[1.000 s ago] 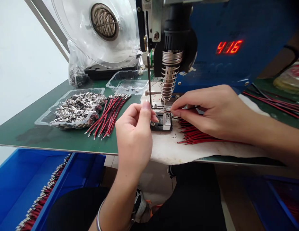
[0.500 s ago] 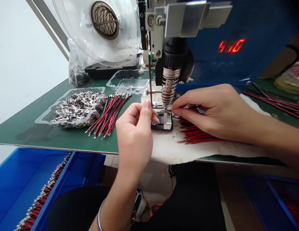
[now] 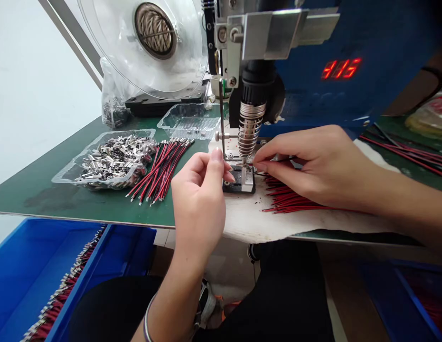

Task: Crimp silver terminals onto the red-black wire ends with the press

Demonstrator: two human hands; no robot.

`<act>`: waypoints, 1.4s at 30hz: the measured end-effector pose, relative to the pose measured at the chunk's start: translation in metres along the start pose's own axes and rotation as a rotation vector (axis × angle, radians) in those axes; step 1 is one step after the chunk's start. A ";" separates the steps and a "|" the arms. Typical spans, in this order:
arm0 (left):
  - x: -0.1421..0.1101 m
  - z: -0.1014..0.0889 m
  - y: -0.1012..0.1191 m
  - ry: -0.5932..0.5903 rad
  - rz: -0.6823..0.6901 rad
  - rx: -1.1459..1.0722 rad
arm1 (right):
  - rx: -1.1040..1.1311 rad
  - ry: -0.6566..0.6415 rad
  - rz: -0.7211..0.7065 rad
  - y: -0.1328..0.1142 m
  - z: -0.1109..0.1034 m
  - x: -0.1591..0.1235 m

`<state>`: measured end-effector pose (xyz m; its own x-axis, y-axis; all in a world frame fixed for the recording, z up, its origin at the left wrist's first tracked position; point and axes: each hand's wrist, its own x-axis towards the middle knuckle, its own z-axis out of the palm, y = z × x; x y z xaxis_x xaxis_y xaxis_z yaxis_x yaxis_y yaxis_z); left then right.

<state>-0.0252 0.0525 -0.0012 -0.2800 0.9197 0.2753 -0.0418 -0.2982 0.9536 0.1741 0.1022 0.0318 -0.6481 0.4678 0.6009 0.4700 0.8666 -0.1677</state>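
My left hand (image 3: 202,192) is closed, thumb and forefinger pinched at the left of the machine's spring-wrapped tip (image 3: 246,130). A small metal connector appears to be in that pinch, mostly hidden by the fingers. From the other side, my right hand (image 3: 302,161) pinches a thin wire, its fingertips just right of the tip. Most of that wire is covered by the hand. Under the tip sits a small black fixture with a metal block (image 3: 247,178). Beneath my right hand lies a bundle of red and black wires (image 3: 286,202) on a white cloth (image 3: 258,228).
Left on the green table (image 3: 39,190) stands a clear tray (image 3: 69,178) of metal connectors, beside wires with connectors attached (image 3: 162,168). Behind are another clear tray (image 3: 188,124) and a large clear reel (image 3: 117,42). The blue machine (image 3: 313,95) rises ahead. A blue bin (image 3: 17,266) sits lower left.
The machine's upper bracket and the top of its spring have dropped slightly. The red display digits look different. Both hands stay in place.
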 end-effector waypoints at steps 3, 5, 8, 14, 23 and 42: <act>0.000 0.000 0.000 0.001 0.002 0.000 | -0.003 0.013 -0.023 0.000 0.001 0.000; -0.001 -0.001 0.000 -0.007 0.003 -0.005 | -0.009 0.018 -0.028 0.000 0.001 0.001; 0.000 -0.001 -0.001 -0.005 0.006 -0.010 | -0.022 0.021 -0.021 0.000 0.002 0.001; 0.001 0.000 0.001 0.001 0.009 -0.008 | -0.030 0.024 -0.028 0.002 0.002 0.000; 0.001 0.000 0.000 0.001 0.005 0.007 | -0.053 0.036 -0.041 0.002 0.002 -0.001; -0.001 -0.003 -0.001 -0.008 -0.019 -0.024 | -0.079 0.102 -0.002 -0.004 0.000 -0.003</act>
<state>-0.0276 0.0514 -0.0030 -0.2714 0.9271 0.2584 -0.0698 -0.2868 0.9555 0.1746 0.0972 0.0309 -0.5872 0.4423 0.6779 0.5169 0.8494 -0.1065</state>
